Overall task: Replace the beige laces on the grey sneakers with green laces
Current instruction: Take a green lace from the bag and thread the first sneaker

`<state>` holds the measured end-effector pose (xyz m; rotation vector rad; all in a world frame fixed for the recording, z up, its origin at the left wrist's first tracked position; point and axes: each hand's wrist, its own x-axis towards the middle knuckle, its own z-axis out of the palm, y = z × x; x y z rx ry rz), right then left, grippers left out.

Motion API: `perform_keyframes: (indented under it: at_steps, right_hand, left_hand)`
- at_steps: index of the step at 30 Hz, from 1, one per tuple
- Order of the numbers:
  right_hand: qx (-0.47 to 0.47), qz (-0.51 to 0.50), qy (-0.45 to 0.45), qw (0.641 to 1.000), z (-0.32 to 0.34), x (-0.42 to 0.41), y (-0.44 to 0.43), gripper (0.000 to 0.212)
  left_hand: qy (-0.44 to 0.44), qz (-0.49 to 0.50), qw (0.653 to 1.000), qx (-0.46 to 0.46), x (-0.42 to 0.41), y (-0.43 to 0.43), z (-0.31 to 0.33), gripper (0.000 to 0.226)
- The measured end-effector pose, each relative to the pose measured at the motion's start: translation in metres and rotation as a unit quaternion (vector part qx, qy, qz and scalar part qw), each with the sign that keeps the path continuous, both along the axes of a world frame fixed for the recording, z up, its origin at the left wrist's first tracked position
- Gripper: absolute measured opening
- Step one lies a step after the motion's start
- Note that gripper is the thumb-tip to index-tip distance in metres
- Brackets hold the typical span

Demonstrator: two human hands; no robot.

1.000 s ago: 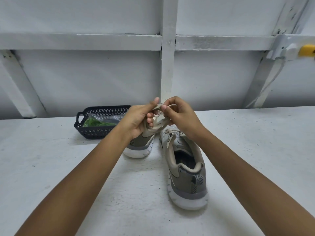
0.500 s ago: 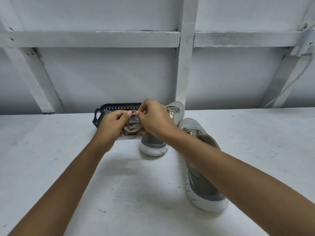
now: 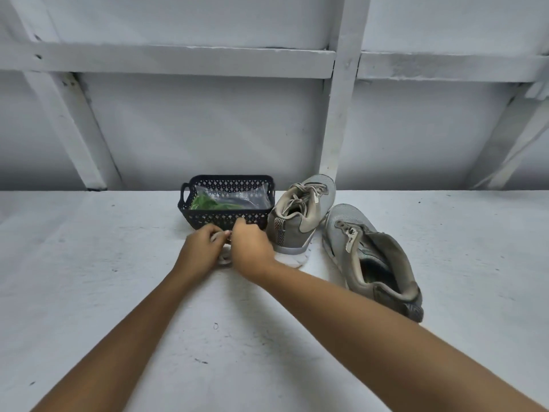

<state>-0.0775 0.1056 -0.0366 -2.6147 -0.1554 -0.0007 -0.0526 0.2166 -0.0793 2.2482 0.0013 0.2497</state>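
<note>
Two grey sneakers stand on the white table. The far sneaker (image 3: 300,215) still carries its beige lace; the near sneaker (image 3: 371,257) on the right shows bare eyelets. My left hand (image 3: 200,248) and my right hand (image 3: 252,248) meet just in front of a black basket (image 3: 225,218), both holding a bundled beige lace (image 3: 225,257) down at the table surface. Most of the bundle is hidden between my fingers. Green laces (image 3: 208,202) lie in a clear bag inside the basket.
The white table (image 3: 118,292) ends at a white wall with a horizontal rail, an upright post (image 3: 341,114) behind the shoes and slanted braces at both sides.
Both hands carried the bundled beige lace left and down, from above the sneakers to the table in front of the basket. The view shifted left, so the shoes now sit to the right.
</note>
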Motion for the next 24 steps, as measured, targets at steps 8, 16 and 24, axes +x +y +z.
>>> perform_keyframes:
  at_steps: [8, 16, 24]
  right_hand:
    - [-0.206, 0.11, -0.041, 0.971, -0.015, 0.003, 0.013, 0.028]
    - [-0.18, 0.156, -0.009, 0.971, 0.072, 0.009, -0.008, 0.014]
    - [-0.083, 0.041, 0.017, 0.996, 0.146, 0.094, -0.056, 0.013]
  left_hand:
    - [-0.014, 0.022, 0.977, 0.209, -0.007, 0.001, -0.006, 0.019]
    - [-0.075, 0.034, 0.976, 0.203, 0.0, 0.017, 0.005, 0.027]
    - [-0.128, 0.005, 0.983, 0.131, 0.031, -0.004, 0.069, 0.023]
